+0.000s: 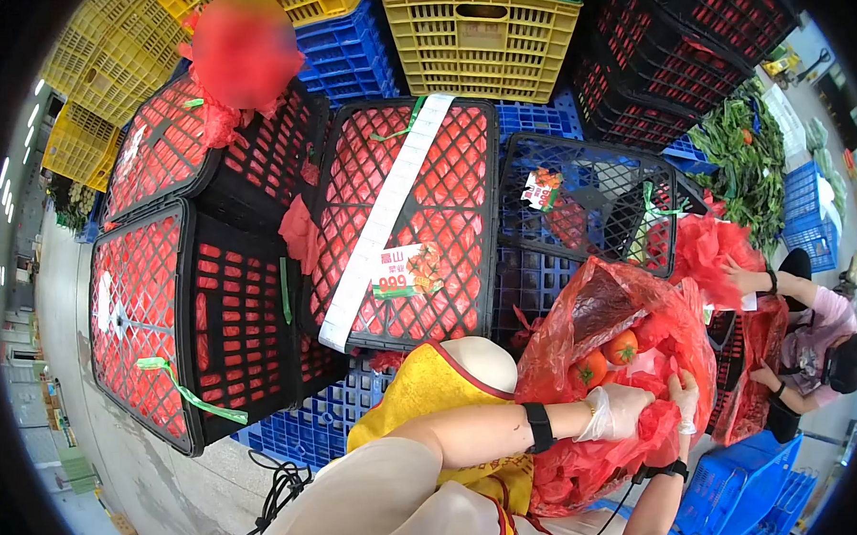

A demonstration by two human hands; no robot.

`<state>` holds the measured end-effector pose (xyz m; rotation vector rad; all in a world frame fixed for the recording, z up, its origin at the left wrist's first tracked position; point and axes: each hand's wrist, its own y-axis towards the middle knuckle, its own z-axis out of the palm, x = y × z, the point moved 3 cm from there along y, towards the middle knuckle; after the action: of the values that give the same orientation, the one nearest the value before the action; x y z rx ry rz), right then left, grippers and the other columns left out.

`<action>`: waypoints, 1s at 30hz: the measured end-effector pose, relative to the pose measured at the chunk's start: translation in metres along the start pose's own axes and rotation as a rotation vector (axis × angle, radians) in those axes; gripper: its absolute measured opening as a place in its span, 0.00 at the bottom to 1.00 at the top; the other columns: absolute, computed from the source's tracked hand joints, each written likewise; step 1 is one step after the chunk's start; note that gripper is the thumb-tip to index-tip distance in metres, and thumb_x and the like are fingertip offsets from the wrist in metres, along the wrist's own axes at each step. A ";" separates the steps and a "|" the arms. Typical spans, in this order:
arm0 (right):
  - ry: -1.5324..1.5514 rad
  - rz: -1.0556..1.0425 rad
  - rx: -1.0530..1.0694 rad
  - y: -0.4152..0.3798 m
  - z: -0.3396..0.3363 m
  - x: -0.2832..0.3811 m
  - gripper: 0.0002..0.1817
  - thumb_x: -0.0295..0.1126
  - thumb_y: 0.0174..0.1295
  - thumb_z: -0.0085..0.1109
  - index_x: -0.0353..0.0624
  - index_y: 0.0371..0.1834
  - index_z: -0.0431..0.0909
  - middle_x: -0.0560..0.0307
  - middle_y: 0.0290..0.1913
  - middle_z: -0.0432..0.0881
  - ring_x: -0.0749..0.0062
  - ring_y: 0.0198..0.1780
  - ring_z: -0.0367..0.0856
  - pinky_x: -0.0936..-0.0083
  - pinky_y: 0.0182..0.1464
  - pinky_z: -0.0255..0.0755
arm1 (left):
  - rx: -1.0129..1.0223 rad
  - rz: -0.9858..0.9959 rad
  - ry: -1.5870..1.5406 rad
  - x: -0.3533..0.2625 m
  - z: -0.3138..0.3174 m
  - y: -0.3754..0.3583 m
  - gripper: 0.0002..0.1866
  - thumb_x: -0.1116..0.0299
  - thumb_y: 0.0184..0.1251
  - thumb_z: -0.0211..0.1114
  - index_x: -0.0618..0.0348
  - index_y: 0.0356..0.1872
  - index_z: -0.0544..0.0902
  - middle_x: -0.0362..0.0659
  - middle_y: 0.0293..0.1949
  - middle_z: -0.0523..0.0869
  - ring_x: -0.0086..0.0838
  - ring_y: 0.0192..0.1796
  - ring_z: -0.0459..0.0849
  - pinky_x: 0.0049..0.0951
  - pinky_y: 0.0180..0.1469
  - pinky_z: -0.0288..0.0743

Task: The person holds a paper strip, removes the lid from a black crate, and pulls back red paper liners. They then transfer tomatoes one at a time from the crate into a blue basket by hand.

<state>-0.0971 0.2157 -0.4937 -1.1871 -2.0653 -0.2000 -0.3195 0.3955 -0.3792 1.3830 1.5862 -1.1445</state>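
Observation:
A large red plastic bag [579,309] lies gaping in front of me, with tomatoes [620,347] showing inside. My left hand [615,413], in a thin clear glove, is closed on bunched red plastic at the bag's near side. Right beside it, my gloved right hand [684,400] also grips the gathered plastic, fingertips curled in. Red film hides part of what both hands hold. A black lidded crate [588,198] with a price label stands just beyond the bag.
Black crates packed with red-wrapped goods stand left [144,318] and centre [406,192], with white tape [388,221] across the centre lid. Yellow crates [481,45] are stacked behind. Blue pallets [358,400] lie underneath. A co-worker [819,336] handles red plastic at right, near leafy greens [749,163].

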 end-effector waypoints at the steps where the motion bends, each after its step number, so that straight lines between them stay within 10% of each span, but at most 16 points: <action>1: -0.038 -0.004 -0.057 -0.005 -0.002 0.016 0.17 0.28 0.59 0.56 0.29 0.49 0.75 0.43 0.43 0.82 0.60 0.44 0.79 0.70 0.50 0.70 | -0.014 -0.001 -0.004 0.001 0.001 0.000 0.32 0.69 0.44 0.65 0.66 0.57 0.72 0.56 0.42 0.82 0.48 0.45 0.81 0.42 0.46 0.75; 6: -0.172 -0.045 -0.260 -0.011 -0.014 0.031 0.19 0.28 0.62 0.51 0.26 0.53 0.73 0.42 0.47 0.80 0.60 0.49 0.77 0.71 0.54 0.68 | -0.005 -0.024 -0.025 -0.006 -0.009 -0.005 0.33 0.69 0.44 0.65 0.64 0.58 0.72 0.55 0.43 0.82 0.48 0.46 0.81 0.42 0.47 0.74; 17: 1.015 0.050 -0.292 -0.041 -0.028 0.052 0.19 0.31 0.69 0.44 0.40 0.61 0.66 0.53 0.56 0.74 0.67 0.54 0.74 0.68 0.59 0.67 | -0.096 -0.007 -0.041 0.002 -0.006 0.001 0.31 0.68 0.38 0.69 0.65 0.52 0.77 0.53 0.48 0.79 0.47 0.49 0.78 0.39 0.52 0.72; 23: 1.149 0.075 -0.086 -0.076 0.005 0.077 0.24 0.36 0.64 0.53 0.41 0.62 0.66 0.54 0.55 0.76 0.61 0.51 0.78 0.68 0.53 0.73 | -0.316 0.169 0.087 0.003 -0.003 0.005 0.32 0.60 0.33 0.75 0.60 0.47 0.84 0.51 0.69 0.59 0.52 0.69 0.56 0.48 0.66 0.60; 30: 0.166 -0.004 -0.189 -0.133 -0.020 0.062 0.24 0.37 0.63 0.54 0.40 0.62 0.67 0.53 0.55 0.76 0.61 0.50 0.78 0.69 0.52 0.74 | -0.210 0.395 -0.088 0.001 0.006 0.013 0.30 0.57 0.34 0.76 0.55 0.46 0.84 0.57 0.72 0.48 0.53 0.69 0.58 0.46 0.67 0.60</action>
<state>-0.2122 0.1747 -0.4097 -1.2338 -1.9357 -0.4884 -0.3072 0.3907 -0.3842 1.4049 1.2583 -0.7692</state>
